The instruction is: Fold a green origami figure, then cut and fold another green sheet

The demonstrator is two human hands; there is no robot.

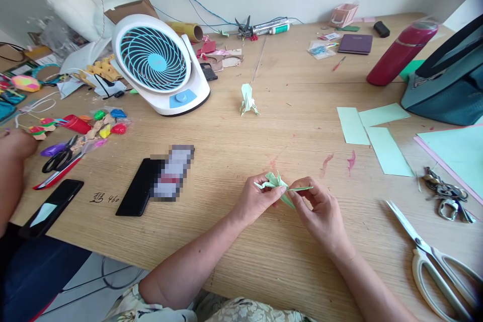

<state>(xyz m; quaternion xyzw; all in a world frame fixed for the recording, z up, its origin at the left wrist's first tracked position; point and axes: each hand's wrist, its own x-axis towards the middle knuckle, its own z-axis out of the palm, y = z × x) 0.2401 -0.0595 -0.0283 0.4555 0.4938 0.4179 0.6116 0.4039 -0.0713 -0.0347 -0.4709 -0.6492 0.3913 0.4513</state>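
Between my two hands is a pale green folded paper figure [278, 181] with several thin points sticking out, held just over the table. My left hand [256, 198] pinches its body between thumb and fingers. The fingers of my right hand [319, 204] are closed on a narrow paper point at the figure's right side. Parts of the figure are hidden behind my fingers. Farther back on the table stands another pale green origami figure [247, 99], with thin legs and a raised back part.
Pale green paper strips [388, 150] lie to the right, near keys [445, 191] and large scissors [430, 256]. A pink bottle [402, 53] and an iron [445, 75] stand behind. Left are a fan [160, 63], phones [136, 188] and another person's arm [13, 171].
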